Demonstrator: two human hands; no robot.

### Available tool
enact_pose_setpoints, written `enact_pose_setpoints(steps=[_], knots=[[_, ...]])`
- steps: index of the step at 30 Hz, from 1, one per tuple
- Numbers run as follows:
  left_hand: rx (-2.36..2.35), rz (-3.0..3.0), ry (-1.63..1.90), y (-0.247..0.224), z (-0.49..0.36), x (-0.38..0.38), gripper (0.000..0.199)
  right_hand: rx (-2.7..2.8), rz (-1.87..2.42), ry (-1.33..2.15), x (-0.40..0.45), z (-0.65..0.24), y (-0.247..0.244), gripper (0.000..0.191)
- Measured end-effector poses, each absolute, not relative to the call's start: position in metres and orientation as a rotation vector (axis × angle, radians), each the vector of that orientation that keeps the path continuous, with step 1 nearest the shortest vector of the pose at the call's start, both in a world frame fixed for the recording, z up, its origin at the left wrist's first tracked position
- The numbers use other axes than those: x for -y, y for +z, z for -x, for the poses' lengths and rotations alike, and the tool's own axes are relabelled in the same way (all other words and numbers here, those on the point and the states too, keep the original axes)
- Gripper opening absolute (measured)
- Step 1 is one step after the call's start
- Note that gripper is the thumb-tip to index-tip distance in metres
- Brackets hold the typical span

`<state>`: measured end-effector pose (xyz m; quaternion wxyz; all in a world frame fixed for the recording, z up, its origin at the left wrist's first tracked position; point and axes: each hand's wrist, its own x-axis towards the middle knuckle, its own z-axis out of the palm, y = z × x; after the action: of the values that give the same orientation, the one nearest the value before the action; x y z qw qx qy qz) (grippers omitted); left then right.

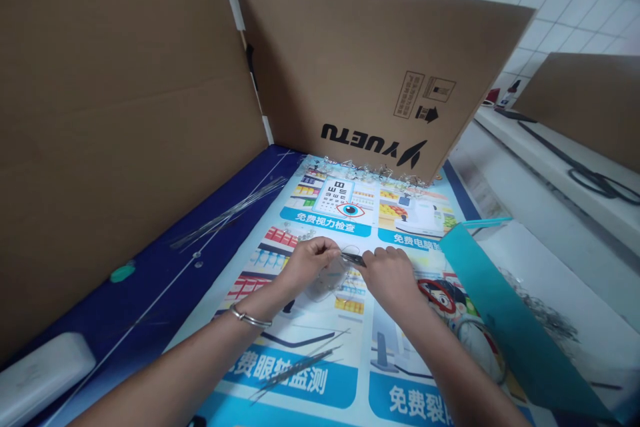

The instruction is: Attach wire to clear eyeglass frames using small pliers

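left hand [313, 267] pinching clear curved plastic lens-shaped piece [327, 283], right hand [390, 277] pinching thin dark metal strip [353, 258] w/ fingertips, both close together btwn hands, held just above blue-and-white printed paper poster [300, 373].

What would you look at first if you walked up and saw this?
You would probably look at the middle first, where the bare left hand holds a clear curved plastic piece and the bare right hand pinches a slim dark tool. Behind them stands a tall brown cardboard sheet with big black YUETU letters. Under the hands lies a bright blue-and-white printed poster with an eye chart, and a teal paper bag lies to the right.
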<state>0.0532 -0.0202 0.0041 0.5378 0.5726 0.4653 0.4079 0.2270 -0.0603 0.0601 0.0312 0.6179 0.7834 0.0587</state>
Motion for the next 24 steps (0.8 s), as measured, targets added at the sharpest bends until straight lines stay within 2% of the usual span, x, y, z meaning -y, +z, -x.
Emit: enact_pose_setpoints(steps=[14, 24], knots=[[-1.076, -1.395, 0.978, 0.0072, -0.0526, 0.0210, 0.013, -2.394, -1.888, 0.114, 0.0582, -0.2289, 0.0549, 0.033], [-1.045, -1.429, 0.931, 0.0058, -0.0513, 0.0195, 0.013, -2.341, -1.897, -0.146, 0.0587, -0.2326, 0.0567, 0.039]])
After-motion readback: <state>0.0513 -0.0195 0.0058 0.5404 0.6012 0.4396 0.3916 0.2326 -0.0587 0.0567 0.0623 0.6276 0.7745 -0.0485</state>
